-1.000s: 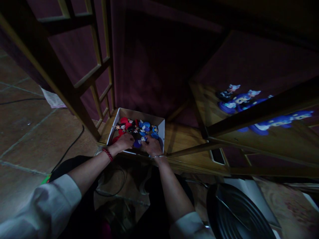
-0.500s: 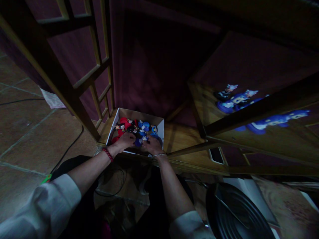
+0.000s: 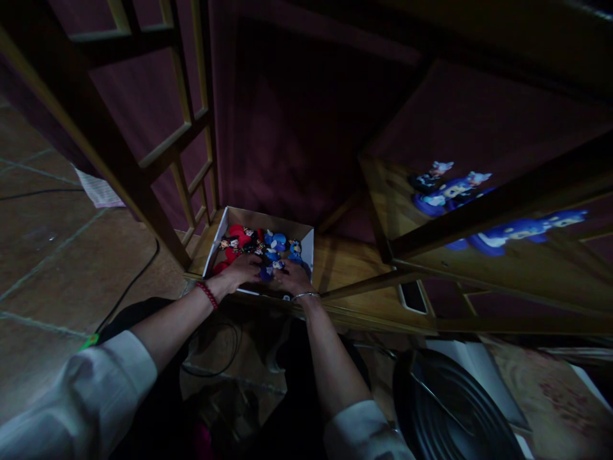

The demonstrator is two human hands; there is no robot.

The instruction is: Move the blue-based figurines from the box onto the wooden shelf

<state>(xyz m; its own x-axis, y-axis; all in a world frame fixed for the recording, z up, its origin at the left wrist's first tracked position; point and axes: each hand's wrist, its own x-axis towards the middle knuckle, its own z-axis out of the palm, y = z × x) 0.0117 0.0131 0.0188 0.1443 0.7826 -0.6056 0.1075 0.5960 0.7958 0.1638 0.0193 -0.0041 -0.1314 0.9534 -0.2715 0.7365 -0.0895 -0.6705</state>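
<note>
An open cardboard box (image 3: pixel 222 239) with white outer sides holds several small figurines. Red and black figurines (image 3: pixel 244 235) lie on its left side, blue ones (image 3: pixel 275 241) on its right. My left hand (image 3: pixel 243 271), a red bead bracelet at its wrist, reaches over the near edge; its fingers are extended and apart, close to the middle figurines. My right hand (image 3: pixel 294 277), with a thin silver bangle, has its fingers bent at a blue-and-white figurine (image 3: pixel 277 264). Dim light and the fingers themselves partly hide the contact.
The box rests on a wooden ledge (image 3: pixel 342 265). More blue figurines (image 3: pixel 507 236) stand on the shelf at right, behind a wooden bar. A phone (image 3: pixel 412 296) lies on the ledge. A lattice panel (image 3: pixel 172 147) rises at left; a black round stool (image 3: pixel 445 409) is at lower right.
The left hand's fingers look slightly more extended. The right hand stays at the blue-and-white figurine with little movement. The whole view has shifted very slightly.
</note>
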